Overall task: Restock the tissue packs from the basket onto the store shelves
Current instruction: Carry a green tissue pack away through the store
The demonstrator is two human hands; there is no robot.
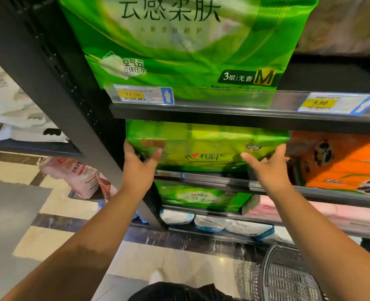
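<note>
The left hand (139,164) holds the left end of a green tissue pack (201,146), with the thumb on its front. The right hand (268,168) holds the right end in the same way. The pack lies on the second shelf (223,182), just beside an orange pack (342,161). A larger green pack (179,51) stands on the shelf above. The basket (288,276) is on the floor at the lower right.

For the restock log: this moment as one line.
left hand: holds green tissue pack left side | right hand: holds right side | placement: in shelf, left of orange pack
</note>
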